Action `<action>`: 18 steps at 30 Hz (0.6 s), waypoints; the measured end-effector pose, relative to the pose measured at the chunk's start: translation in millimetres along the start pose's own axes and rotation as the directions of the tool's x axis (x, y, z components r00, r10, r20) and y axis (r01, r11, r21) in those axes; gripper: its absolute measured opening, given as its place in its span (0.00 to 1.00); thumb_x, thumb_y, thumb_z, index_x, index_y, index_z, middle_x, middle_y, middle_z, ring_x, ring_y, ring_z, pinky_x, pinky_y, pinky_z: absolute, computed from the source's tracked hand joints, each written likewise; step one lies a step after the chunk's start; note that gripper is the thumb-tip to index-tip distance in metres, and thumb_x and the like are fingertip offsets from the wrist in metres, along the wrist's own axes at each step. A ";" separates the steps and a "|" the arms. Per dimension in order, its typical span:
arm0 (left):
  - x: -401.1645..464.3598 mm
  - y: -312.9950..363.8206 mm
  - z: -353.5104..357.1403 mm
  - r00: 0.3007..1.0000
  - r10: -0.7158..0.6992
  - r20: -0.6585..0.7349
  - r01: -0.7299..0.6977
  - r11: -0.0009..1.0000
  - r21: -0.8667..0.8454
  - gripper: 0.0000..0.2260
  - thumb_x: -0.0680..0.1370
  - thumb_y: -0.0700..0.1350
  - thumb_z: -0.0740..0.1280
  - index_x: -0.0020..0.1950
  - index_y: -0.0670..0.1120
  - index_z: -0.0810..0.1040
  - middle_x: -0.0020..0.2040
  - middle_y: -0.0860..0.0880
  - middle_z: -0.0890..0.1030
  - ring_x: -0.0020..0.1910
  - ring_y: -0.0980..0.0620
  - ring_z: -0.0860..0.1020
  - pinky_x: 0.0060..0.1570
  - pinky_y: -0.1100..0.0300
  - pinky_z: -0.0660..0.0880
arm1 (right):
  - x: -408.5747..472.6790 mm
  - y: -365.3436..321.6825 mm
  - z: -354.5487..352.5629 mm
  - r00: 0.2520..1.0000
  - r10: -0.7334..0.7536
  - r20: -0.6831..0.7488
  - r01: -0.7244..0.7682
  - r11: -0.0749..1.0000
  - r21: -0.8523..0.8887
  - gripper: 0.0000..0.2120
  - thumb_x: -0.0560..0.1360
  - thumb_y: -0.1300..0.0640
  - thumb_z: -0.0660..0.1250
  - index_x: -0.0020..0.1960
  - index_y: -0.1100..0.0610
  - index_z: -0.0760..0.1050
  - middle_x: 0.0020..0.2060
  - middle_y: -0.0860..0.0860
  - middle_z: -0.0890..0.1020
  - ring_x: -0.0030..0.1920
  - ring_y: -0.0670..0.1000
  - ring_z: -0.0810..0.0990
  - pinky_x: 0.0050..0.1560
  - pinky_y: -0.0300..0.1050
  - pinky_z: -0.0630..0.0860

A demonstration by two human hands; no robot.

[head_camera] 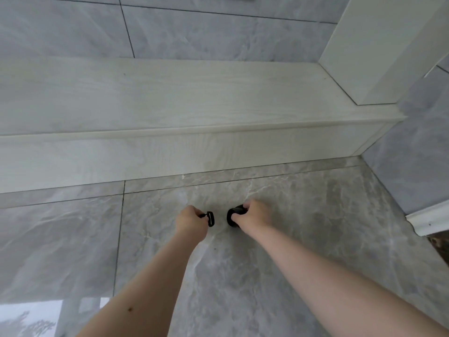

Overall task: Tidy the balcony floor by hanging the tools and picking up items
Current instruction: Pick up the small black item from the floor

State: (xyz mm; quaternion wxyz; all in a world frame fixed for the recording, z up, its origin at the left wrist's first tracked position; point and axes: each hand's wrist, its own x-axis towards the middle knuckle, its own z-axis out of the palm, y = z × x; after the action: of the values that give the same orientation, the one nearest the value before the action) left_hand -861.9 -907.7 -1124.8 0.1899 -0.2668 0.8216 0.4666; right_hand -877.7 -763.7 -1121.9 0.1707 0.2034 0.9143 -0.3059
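In the head view, just below the frame's centre, the left hand (190, 221) is pinching a small black clip (211, 218) by its thin stem, while the right hand (254, 214) is curling round a rounded black object (233, 216) low over the grey tiled floor (315, 239). Both pieces are looking light, hard and probably smooth plastic, so a firm fingertip pinch seems best. Fingers are hiding much of the rounded piece; its identity is staying unclear.
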 end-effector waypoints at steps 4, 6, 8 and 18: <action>4.6 -13.2 -13.3 1.000 -0.002 -0.006 0.001 0.999 -0.052 0.10 0.78 0.40 0.64 0.57 0.38 0.75 0.54 0.38 0.80 0.43 0.46 0.74 0.33 0.60 0.70 | -5.1 -16.9 8.9 0.997 -0.066 -0.049 0.062 0.996 -0.068 0.15 0.72 0.57 0.68 0.56 0.61 0.76 0.54 0.56 0.80 0.52 0.54 0.79 0.45 0.40 0.73; 5.3 -21.4 -19.8 1.000 -0.009 -0.022 0.008 0.997 -0.072 0.10 0.78 0.40 0.64 0.57 0.38 0.75 0.52 0.39 0.79 0.42 0.45 0.75 0.28 0.62 0.68 | -10.0 -27.5 13.9 0.991 -0.110 -0.083 0.100 0.989 -0.106 0.11 0.73 0.60 0.65 0.53 0.61 0.78 0.52 0.56 0.81 0.52 0.55 0.80 0.46 0.41 0.75; 5.3 -29.5 -26.3 0.999 -0.024 -0.045 0.020 0.996 -0.091 0.09 0.78 0.40 0.64 0.57 0.38 0.75 0.50 0.39 0.79 0.43 0.44 0.76 0.30 0.62 0.69 | -16.3 -38.6 20.9 0.985 -0.144 -0.092 0.132 0.983 -0.127 0.10 0.74 0.62 0.63 0.53 0.60 0.79 0.52 0.56 0.82 0.51 0.55 0.80 0.44 0.40 0.74; 10.9 -61.1 -74.2 0.977 -0.051 -0.206 0.007 0.978 -0.209 0.08 0.78 0.39 0.63 0.55 0.39 0.75 0.48 0.44 0.78 0.36 0.54 0.74 0.31 0.64 0.68 | -43.6 -89.3 65.7 0.985 -0.169 0.045 0.167 0.985 0.045 0.11 0.74 0.66 0.62 0.54 0.62 0.79 0.53 0.58 0.82 0.53 0.56 0.80 0.44 0.37 0.68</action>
State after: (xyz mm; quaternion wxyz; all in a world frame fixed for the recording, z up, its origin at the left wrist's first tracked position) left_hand -837.5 -1000.8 -1135.1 0.0801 -0.3449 0.7800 0.5160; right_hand -870.4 -881.9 -1108.7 0.1625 0.1214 0.9173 -0.3428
